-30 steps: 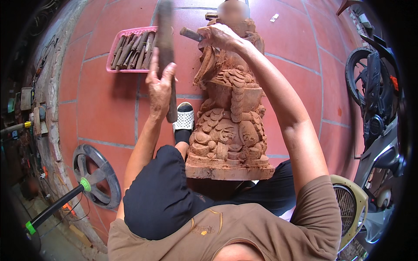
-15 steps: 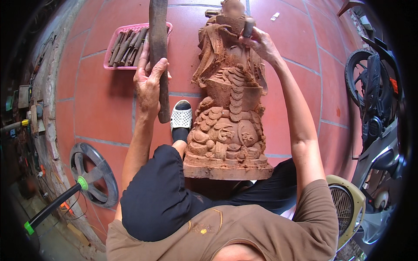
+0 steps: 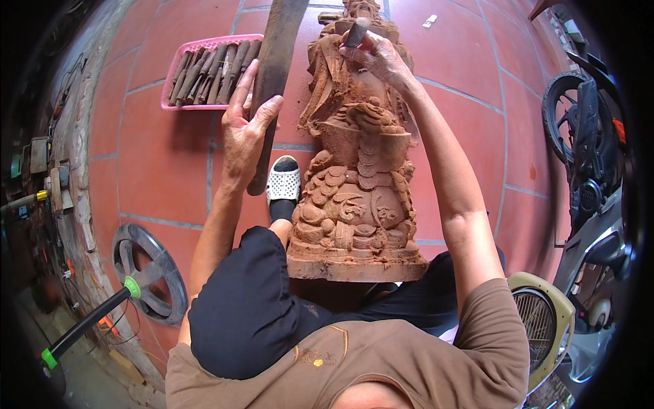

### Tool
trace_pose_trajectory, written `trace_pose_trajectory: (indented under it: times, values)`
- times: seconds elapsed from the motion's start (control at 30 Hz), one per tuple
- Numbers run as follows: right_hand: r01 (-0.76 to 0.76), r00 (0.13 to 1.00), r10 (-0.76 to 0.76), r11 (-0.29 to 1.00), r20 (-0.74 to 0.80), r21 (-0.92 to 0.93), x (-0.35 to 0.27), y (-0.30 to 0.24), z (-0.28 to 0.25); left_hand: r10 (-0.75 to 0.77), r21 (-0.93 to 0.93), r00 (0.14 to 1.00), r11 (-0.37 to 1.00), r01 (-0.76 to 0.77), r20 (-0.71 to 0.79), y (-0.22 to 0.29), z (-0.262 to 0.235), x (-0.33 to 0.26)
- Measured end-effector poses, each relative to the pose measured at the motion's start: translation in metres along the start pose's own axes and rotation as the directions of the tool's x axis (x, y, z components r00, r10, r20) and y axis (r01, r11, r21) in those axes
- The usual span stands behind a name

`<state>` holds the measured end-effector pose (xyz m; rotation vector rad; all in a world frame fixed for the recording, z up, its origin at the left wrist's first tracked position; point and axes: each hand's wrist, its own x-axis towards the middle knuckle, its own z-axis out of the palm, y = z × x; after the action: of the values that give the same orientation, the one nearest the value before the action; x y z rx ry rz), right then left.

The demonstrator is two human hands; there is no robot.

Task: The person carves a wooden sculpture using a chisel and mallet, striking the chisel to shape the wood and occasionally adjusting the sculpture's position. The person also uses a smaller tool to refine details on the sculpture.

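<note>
A carved reddish-brown wooden statue point(image 3: 364, 198), with a bearded figure at the top and coin shapes lower down, stands between my legs. My left hand point(image 3: 244, 140) grips a long dark wooden club point(image 3: 278, 68), which leans left of the statue, its upper end running out of the picture. Over the statue's upper chest, my right hand point(image 3: 381, 60) is closed round a short tool, probably a chisel; only its rounded dark handle end point(image 3: 356, 32) shows above the fingers. The tool's lower part is hidden by hand and carving.
Left of the club, a pink basket point(image 3: 165, 95) holds several slim wooden-handled tools point(image 3: 211, 71). My foot in a white clog point(image 3: 283, 180) rests beside the statue. A black round stand base point(image 3: 160, 273) sits lower left, a fan point(image 3: 538, 327) lower right, a motorbike point(image 3: 586, 170) at the right.
My right hand has moved left and slightly up with the tool, across the statue's chest. The club's upper end has tipped to the right, and my left hand has shifted a little right.
</note>
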<state>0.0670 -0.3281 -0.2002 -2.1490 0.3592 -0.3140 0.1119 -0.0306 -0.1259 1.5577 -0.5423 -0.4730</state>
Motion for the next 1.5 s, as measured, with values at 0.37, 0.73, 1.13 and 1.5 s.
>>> trace_pose_trajectory:
  times: [0.37,0.73,1.13,1.5]
  values:
    - [0.178,0.984,-0.178,0.972,0.017,-0.151,0.009,-0.013,0.005,0.192,0.425,0.951,0.861,-0.281,0.241,0.028,0.008,0.016]
    - [-0.001,0.997,0.020,0.972,0.077,-0.235,0.003,-0.023,0.003,0.266,0.478,0.938,0.809,-0.343,0.222,0.021,-0.003,0.023]
    - [0.061,0.964,-0.074,0.996,-0.254,-0.057,0.005,-0.003,0.001,0.042,0.198,0.999,0.979,-0.036,-0.024,-0.003,-0.032,0.001]
    - [0.335,0.912,-0.395,0.874,-0.112,-0.353,-0.024,-0.017,0.020,-0.056,0.106,0.998,0.993,0.055,0.004,-0.005,-0.036,-0.010]
